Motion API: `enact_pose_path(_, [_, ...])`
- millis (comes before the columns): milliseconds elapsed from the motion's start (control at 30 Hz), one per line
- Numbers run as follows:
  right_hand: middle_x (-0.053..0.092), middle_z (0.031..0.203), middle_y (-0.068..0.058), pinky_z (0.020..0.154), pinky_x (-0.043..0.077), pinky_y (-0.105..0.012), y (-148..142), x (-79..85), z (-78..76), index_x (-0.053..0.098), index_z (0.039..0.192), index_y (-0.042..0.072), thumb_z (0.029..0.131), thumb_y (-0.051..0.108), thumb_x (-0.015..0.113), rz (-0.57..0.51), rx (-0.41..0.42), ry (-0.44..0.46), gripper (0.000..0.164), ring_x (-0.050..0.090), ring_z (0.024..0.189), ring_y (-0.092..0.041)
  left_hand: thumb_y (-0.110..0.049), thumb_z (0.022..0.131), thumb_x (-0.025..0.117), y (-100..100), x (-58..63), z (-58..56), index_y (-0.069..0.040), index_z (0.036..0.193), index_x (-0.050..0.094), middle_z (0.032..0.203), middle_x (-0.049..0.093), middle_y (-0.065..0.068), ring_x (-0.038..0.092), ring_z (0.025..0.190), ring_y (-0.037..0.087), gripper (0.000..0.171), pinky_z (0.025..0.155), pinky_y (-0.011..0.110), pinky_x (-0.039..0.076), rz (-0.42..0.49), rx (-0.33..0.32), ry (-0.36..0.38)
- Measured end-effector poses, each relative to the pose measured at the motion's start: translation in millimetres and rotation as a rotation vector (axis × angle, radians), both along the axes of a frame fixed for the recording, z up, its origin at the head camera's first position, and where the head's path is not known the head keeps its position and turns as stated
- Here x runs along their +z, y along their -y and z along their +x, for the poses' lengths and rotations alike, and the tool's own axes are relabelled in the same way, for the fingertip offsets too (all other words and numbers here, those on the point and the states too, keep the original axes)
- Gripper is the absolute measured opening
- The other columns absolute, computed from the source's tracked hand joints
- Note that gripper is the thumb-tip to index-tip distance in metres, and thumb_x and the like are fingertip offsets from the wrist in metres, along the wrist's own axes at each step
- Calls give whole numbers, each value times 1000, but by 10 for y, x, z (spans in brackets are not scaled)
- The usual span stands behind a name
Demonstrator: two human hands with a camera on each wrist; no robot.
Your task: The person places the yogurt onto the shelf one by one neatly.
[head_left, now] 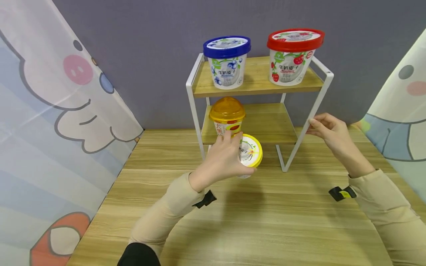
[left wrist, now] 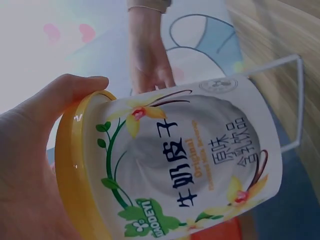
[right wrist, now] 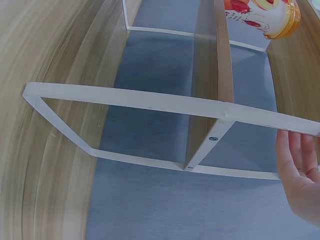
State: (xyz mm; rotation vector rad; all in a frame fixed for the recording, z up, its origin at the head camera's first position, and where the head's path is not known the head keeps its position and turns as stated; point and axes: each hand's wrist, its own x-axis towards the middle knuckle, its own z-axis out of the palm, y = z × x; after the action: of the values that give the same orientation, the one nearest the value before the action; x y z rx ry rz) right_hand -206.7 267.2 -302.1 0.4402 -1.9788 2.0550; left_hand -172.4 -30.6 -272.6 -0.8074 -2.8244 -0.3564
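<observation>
My left hand (head_left: 221, 160) grips a white tub with a yellow lid (head_left: 250, 151) in front of the rack's middle shelf. In the left wrist view the tub (left wrist: 190, 155) lies sideways across the picture, vanilla flowers printed on its side, the hand around its lid end. My right hand (head_left: 332, 131) holds the right front post of the white metal rack (head_left: 311, 111) between thumb and fingers. Behind the left hand, a cup with an amber dome lid (head_left: 227, 110) stands on the middle shelf (head_left: 266, 125); its lower part is hidden.
On the rack's top shelf (head_left: 256, 72) stand a blue-lidded tub (head_left: 227, 70) at the left and a red-lidded tub (head_left: 289, 66) at the right. The rack stands on a wood-grain table (head_left: 213, 229) before a grey wall (head_left: 159, 74). Cartoon-printed cloths (head_left: 66, 147) flank both sides.
</observation>
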Motion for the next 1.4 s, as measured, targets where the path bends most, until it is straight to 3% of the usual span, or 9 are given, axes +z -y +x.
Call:
enact_pose_path(500, [63, 81, 0, 67, 53, -16, 1, -7, -4, 59, 90, 4, 88, 6, 53, 0, -14, -2, 7, 61, 73, -9, -67, 59, 63, -466, 234, -31, -6, 130, 39, 117, 43, 11, 45, 86, 23, 97, 55, 25, 46, -47, 16, -90])
enact_pose_path(733, [63, 82, 0, 67, 53, -16, 2, -19, -7, 59, 91, 4, 88, 5, 53, 3, -13, -16, 7, 61, 73, -9, -72, 60, 58, -663, 295, -79, -7, 132, 38, 117, 42, 9, 45, 88, 22, 99, 60, 23, 48, -93, 59, -107])
enact_pose_path(900, [63, 82, -1, 67, 53, -16, 2, -25, -12, 59, 91, 3, 88, 4, 52, -6, 0, -27, 8, 62, 73, -9, -74, 60, 55, -795, 321, -154, -8, 129, 41, 115, 43, 8, 46, 89, 22, 97, 61, 24, 49, -95, 93, -123])
enact_pose_path(1167, [63, 81, -2, 67, 53, -16, 5, -27, -7, 59, 91, 3, 88, 3, 52, -22, 11, -34, 8, 62, 74, -9, -74, 63, 51, -958, 317, -284, -10, 111, 52, 100, 43, 4, 44, 79, 18, 81, 54, 23, 46, -98, 142, -147])
enact_pose_path(1400, [62, 81, -1, 67, 53, -16, 6, -28, -7, 59, 91, 3, 88, 3, 52, -19, 1, -30, 8, 62, 74, -9, -75, 66, 46, -1061, 291, -397, -10, 116, 52, 111, 44, 5, 47, 87, 21, 82, 62, 25, 48, -142, 168, -119])
